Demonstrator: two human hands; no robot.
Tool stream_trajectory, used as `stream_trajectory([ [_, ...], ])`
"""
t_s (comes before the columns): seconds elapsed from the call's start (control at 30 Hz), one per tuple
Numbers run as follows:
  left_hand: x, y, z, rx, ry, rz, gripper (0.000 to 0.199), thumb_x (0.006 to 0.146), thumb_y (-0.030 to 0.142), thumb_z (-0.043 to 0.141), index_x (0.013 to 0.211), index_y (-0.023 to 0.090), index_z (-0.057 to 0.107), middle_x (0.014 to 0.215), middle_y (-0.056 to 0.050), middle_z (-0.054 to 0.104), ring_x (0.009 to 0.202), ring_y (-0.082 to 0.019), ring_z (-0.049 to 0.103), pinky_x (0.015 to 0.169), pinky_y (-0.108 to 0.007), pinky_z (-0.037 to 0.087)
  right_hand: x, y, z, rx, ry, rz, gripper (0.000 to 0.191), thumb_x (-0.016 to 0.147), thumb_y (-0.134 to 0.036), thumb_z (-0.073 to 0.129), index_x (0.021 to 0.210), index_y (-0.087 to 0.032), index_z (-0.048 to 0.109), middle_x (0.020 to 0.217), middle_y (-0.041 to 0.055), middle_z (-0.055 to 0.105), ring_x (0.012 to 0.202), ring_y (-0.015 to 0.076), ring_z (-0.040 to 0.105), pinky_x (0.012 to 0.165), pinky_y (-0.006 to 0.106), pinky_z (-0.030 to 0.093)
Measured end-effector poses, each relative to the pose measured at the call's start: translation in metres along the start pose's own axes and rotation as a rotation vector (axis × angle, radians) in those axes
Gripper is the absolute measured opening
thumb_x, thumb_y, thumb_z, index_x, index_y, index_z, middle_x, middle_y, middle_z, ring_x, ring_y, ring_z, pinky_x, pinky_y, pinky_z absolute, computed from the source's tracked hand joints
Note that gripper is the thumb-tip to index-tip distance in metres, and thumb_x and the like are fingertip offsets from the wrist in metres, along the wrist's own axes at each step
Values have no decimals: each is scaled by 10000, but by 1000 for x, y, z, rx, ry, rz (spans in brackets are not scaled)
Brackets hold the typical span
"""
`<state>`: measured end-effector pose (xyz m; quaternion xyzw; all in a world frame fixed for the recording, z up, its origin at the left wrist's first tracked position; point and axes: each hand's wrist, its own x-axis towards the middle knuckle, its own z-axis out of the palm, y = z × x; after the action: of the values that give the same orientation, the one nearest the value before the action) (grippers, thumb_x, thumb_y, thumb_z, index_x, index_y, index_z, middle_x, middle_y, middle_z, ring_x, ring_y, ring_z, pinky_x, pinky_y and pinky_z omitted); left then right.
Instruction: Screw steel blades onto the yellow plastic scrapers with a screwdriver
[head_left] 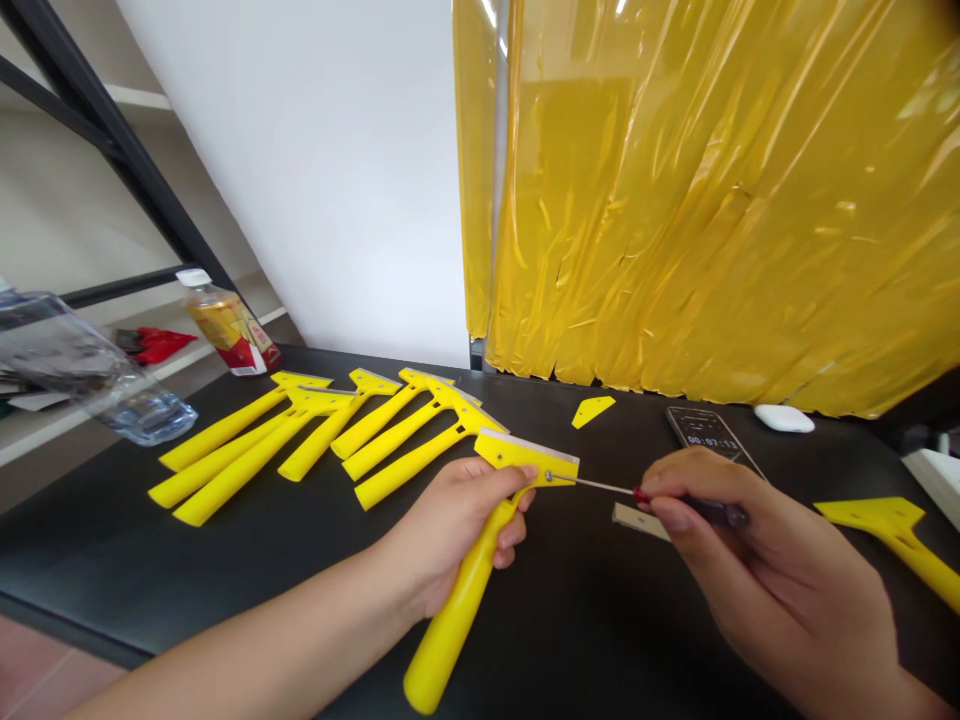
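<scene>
Two hands busy: left hand (461, 522) grips scraper (466, 598), handle slanting toward near edge of the worktop (585, 620); right hand (780, 575) pinches screwdriver (639, 495), tip leftward at the screw (550, 477)

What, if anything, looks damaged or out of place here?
The yellow curtain behind the table looks odd: heavily wrinkled, with an uneven lower edge. The scraper in the left hand shows no clear damage.

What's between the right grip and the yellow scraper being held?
The screwdriver's metal shaft runs between the right grip and the held scraper, its tip at the screw, as the head view shows.
</scene>
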<state>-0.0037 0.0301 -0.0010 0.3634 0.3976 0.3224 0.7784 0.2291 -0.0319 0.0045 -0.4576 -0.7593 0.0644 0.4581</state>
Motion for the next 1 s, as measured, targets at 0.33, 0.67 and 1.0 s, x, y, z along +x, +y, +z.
stream_trajectory([
  [0.33,1,-2,-1,-19,-7,-17,245,902,286,704,743,138,592,689,22,509,464,-43,400,422,-189,300,1,1,0,10,-5,-8,136,989,-184,630,1102,-261,632,942,1,671,805,141,648,697,262,505],
  [0.67,0,0,0,-33,-9,-43,214,877,280,724,775,144,596,713,20,524,461,-42,404,417,-190,290,1,3,1,-21,-4,7,132,988,-198,633,1103,-265,636,952,1,675,818,149,649,705,274,503],
  [1.0,0,-1,-1,-24,-4,-29,227,886,291,716,765,142,595,706,24,514,469,-44,408,426,-191,299,3,-3,-1,4,-33,-39,126,986,-176,614,1083,-256,622,917,7,672,799,149,655,676,264,516],
])
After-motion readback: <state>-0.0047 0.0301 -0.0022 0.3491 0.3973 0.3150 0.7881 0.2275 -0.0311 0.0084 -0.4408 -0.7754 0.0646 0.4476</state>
